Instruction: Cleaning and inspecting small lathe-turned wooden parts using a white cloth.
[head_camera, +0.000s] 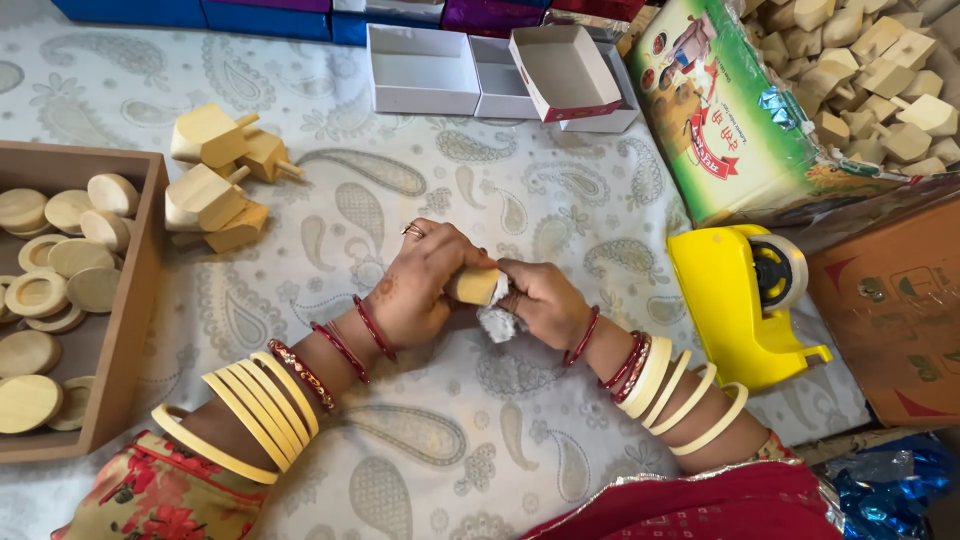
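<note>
My left hand (420, 285) and my right hand (545, 300) meet over the patterned cloth and together grip a small pale wooden piece (474, 286). A crumpled white scrap (497, 322) shows under my right hand's fingers, pressed against the wooden piece. Both wrists carry red and cream bangles. A ring sits on a finger of my left hand.
A wooden tray (137, 300) of round wooden discs (60, 270) lies at the left. Several wooden toy pieces (215, 180) sit behind it. A yellow tape dispenser (745, 300) stands at the right, with open white boxes (425, 70), a green sack (730, 110) of wooden blocks (880, 70), and a cardboard box (895, 310).
</note>
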